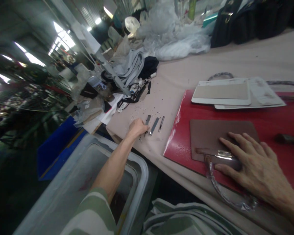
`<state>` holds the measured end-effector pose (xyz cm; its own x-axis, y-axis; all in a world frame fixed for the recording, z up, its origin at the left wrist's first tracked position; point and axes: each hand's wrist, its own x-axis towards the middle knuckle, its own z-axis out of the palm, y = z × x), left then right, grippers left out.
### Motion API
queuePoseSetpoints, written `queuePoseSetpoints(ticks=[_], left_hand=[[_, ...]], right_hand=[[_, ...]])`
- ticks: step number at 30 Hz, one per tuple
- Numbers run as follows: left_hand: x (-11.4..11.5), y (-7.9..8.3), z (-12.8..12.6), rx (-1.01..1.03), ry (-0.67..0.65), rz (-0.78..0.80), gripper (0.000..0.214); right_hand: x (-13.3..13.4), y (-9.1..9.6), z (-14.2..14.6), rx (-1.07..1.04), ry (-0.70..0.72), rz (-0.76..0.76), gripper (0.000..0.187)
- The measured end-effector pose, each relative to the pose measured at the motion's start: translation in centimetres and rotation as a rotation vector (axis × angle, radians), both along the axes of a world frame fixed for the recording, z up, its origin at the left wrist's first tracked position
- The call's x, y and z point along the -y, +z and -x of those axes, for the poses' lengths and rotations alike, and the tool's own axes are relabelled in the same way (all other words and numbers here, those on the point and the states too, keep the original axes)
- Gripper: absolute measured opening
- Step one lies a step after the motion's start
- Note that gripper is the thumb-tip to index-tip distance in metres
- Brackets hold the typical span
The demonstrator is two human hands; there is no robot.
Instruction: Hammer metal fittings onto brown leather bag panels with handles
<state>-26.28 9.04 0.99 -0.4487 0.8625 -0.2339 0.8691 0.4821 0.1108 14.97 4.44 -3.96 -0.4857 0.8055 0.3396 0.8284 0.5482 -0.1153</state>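
Note:
My left hand (138, 127) reaches to the table near its front edge. Its fingers are pinched together among small metal pieces, and what lies between the fingertips is hidden. A dark metal strip (155, 126) and a thin metal tool (161, 124) lie just right of it. My right hand (253, 160) rests flat with fingers spread over a brown leather-like panel (222, 129). Beneath its thumb and forefinger side is a shiny, plastic-covered piece (224, 154) on the panel. From there a plastic-wrapped handle (219, 187) loops over the table's front edge.
The panel lies on a red board (176, 140). White card pieces (220, 91) sit at its back. A dark tool handle (289, 138) is at right. Below my left arm stands a large plastic bin (142, 169). Plastic bags (181, 45) and black bags (225, 26) are at the back.

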Motion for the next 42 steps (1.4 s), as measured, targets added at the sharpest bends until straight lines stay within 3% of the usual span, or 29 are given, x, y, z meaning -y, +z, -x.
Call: queuePoseSetpoints(ticks=[6,11,14,17,19,23,27,35,42], left_hand=[[-1.0,0.6,0.0,0.102,0.035,0.088,0.018],[0.2,0.7,-0.3,0.326,0.044,0.031,0.023],[1.8,1.0,-1.2,0.775,0.063,-0.167,0.025],[3.8,0.8,-4.0,1.3,0.1,-0.401,0.04],[5.0,0.1,-6.7,1.411,0.075,-0.522,0.041],[6.8,-1.7,-12.0,1.337,-0.136,-0.704,0.027],[8.1,-2.9,-14.7,1.182,-0.412,-0.815,0.015],[8.6,-3.9,-15.8,0.971,-0.686,-0.957,0.011],[8.5,-4.0,-16.0,0.946,-0.723,-0.96,0.011]], right_hand=[[0.2,0.5,0.2,-0.015,-0.001,0.035,0.074],[0.9,1.1,0.4,-0.018,-0.036,0.151,0.075],[1.0,1.3,0.5,-0.029,-0.049,0.195,0.078],[1.1,1.4,0.5,-0.047,-0.052,0.209,0.08],[1.2,1.4,0.5,-0.05,-0.048,0.213,0.079],[1.1,1.4,0.5,-0.049,-0.041,0.211,0.08],[1.1,1.4,0.5,-0.055,-0.041,0.207,0.08],[1.2,1.6,0.7,-0.074,-0.047,0.21,0.08],[1.3,1.4,0.6,-0.084,-0.044,0.203,0.081]])
